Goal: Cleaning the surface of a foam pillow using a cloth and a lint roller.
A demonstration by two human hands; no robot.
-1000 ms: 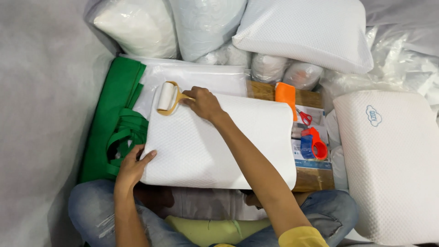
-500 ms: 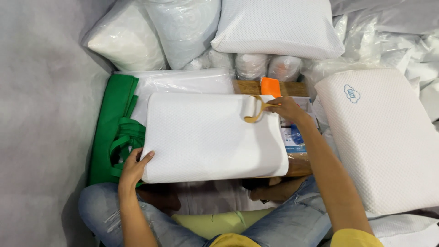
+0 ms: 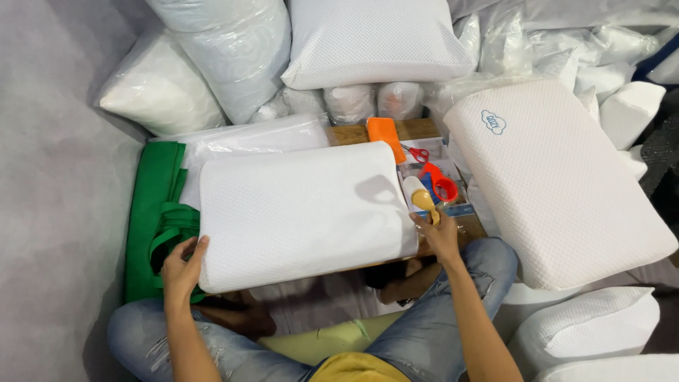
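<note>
The white contour pillow (image 3: 300, 212) lies flat across a low wooden desk (image 3: 414, 129) in front of our crossed legs, its long side toward us and its near-left corner overhanging our lap. Our left hand (image 3: 182, 263) holds that near-left corner, fingers (image 3: 196, 249) curled over the edge with the thumb on the side. Our right hand (image 3: 440, 233) is just off the pillow's right end, its fingers closed around the yellow handle of a lint roller (image 3: 419, 197), whose white roll sits close beside the pillow's right edge; we cannot tell whether the roll touches the cover. Left of the pillow, a folded green fabric bag (image 3: 151, 212) lies on the floor, partly under the pillow's edge. Just beyond the roller, red-handled scissors (image 3: 440, 185) rest on the desk among small printed packets, and an orange block (image 3: 385, 130) sits at the pillow's far-right corner. To our right a second white pillow (image 3: 555, 177) with a small blue emblem lies tilted, well apart from the first. Behind the pillow lies a flat pillow in clear plastic (image 3: 254, 139), and farther back plastic-wrapped pillows (image 3: 226, 49) are piled against each other, with one bare white pillow (image 3: 375, 42) leaning on top.
</note>
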